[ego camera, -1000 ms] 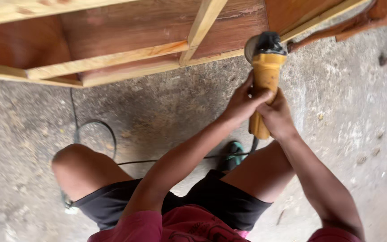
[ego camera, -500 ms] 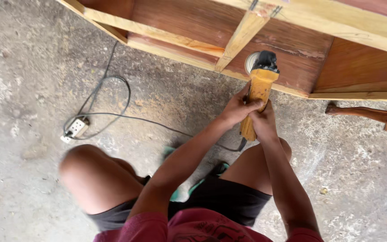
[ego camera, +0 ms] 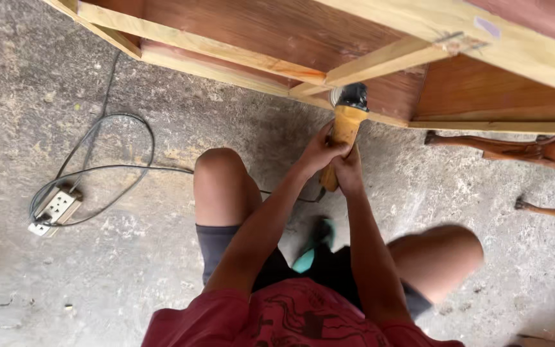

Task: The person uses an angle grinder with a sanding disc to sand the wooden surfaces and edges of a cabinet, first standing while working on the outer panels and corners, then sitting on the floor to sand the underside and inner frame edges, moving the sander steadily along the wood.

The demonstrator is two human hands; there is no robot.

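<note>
Two hands closed on one tool: the left hand wrapped tight around the upper part of the yellow body of an angle grinder, fingers curled fully round it, and the right hand gripped the lower end of the same body just beneath, the two touching one another. Neither grip left any gap; both were shut firmly on the grinder. The tool stood nearly upright in the middle of the view, its black head at the far end pressed up against the pale wooden rail of a furniture frame, right where a cross rail met the long front strip.

Behind the rails lay reddish-brown panels, forming open compartments in the frame; whether anything lay in them could not be told. The person's bare knees spread to left and right of the arms, above dark shorts and a red shirt, with a teal sandal on the floor between the legs.

A dark cable ran from near the grinder leftward across the rough concrete floor, looping round to a white socket block well apart at the left. Carved wooden legs lay on the floor at the right, near the frame.
</note>
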